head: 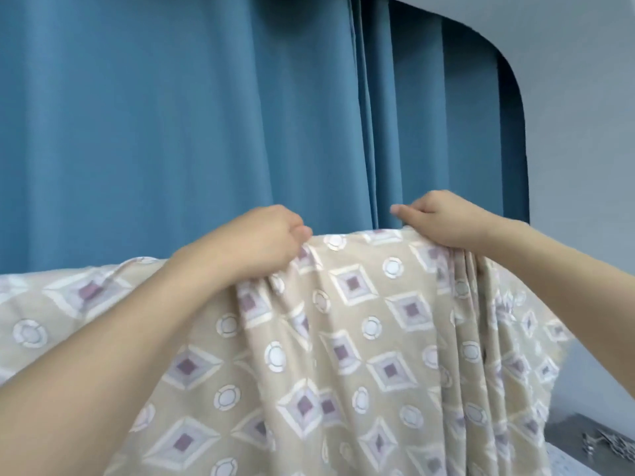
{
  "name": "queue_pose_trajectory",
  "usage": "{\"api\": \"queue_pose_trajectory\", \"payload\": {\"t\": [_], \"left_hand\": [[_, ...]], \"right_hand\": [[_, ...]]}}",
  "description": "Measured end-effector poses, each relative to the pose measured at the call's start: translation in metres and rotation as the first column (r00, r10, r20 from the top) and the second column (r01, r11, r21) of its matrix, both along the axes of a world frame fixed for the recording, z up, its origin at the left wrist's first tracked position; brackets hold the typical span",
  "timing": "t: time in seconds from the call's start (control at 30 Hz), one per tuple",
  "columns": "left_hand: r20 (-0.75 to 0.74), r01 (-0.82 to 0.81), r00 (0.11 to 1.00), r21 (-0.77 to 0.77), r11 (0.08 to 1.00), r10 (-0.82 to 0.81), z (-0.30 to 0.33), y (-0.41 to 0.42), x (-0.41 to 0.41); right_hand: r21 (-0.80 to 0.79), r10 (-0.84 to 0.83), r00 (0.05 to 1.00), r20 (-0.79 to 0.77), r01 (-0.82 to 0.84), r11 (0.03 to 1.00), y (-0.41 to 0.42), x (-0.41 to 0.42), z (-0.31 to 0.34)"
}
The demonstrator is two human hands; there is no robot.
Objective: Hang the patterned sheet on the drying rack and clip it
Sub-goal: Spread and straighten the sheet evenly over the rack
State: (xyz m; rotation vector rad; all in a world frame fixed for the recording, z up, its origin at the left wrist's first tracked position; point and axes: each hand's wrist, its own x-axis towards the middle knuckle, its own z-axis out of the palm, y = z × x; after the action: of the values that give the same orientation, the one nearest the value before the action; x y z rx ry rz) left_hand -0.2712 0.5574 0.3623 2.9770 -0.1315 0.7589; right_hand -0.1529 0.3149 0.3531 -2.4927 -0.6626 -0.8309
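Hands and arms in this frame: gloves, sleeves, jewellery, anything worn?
Nothing worn that shows. Left hand and right hand are bare, no gloves, rings or watch visible. Both forearms are bare to the frame edge, so no sleeve shows. Nails look short and unpainted, though the frame is slightly blurred.

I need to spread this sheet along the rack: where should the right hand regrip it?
Regrip the patterned sheet on its top edge, right of where the right hand pinches it, coming from above. The cloth there is bunched in pleats and droops; the left hand holds the flatter side.
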Motion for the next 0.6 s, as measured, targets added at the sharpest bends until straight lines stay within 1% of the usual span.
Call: {"api": "queue_pose_trajectory", "payload": {"t": [0.07, 0.1, 0.13, 0.2, 0.27, 0.33, 0.4, 0.5, 0.6], "left_hand": [[0.042, -0.137, 0.990, 0.119, 0.983, 0.133, 0.007, -0.003, 0.001], [0.090, -0.173, 0.983, 0.170, 0.970, 0.160, 0.009, -0.011, 0.002], [0.128, -0.162, 0.982, 0.195, 0.967, 0.139, 0.009, -0.024, 0.004], [0.138, -0.015, 0.990, 0.161, 0.987, -0.007, 0.003, -0.062, 0.013], [0.101, 0.148, 0.982, 0.129, 0.981, -0.161, -0.007, -0.100, 0.028], [0.056, 0.202, 0.975, 0.163, 0.966, -0.213, -0.014, -0.127, 0.046], [0.050, 0.186, 0.979, 0.162, 0.969, -0.196, -0.015, -0.141, 0.059], [0.048, 0.140, 0.988, 0.148, 0.979, -0.149, -0.015, -0.149, 0.071], [0.032, 0.110, 0.993, 0.130, 0.985, -0.115, -0.014, -0.142, 0.081]], "right_hand": [[0.153, -0.024, 0.999, -0.043, 0.031, 0.988, -0.027, 0.013, -0.003], [0.235, -0.002, 0.996, -0.088, 0.022, 0.972, -0.040, 0.020, -0.006], [0.306, 0.037, 0.989, -0.141, 0.008, 0.952, -0.052, 0.026, -0.011], [0.411, 0.133, 0.958, -0.254, -0.018, 0.911, -0.072, 0.031, -0.026], [0.453, 0.231, 0.915, -0.331, -0.060, 0.889, -0.087, 0.029, -0.041], [0.457, 0.238, 0.926, -0.295, -0.082, 0.886, -0.097, 0.030, -0.052], [0.466, 0.231, 0.945, -0.232, -0.101, 0.879, -0.104, 0.030, -0.058], [0.523, 0.332, 0.929, -0.163, -0.204, 0.827, -0.106, 0.032, -0.058], [0.525, 0.301, 0.945, -0.127, -0.194, 0.829, -0.107, 0.033, -0.051]]}}
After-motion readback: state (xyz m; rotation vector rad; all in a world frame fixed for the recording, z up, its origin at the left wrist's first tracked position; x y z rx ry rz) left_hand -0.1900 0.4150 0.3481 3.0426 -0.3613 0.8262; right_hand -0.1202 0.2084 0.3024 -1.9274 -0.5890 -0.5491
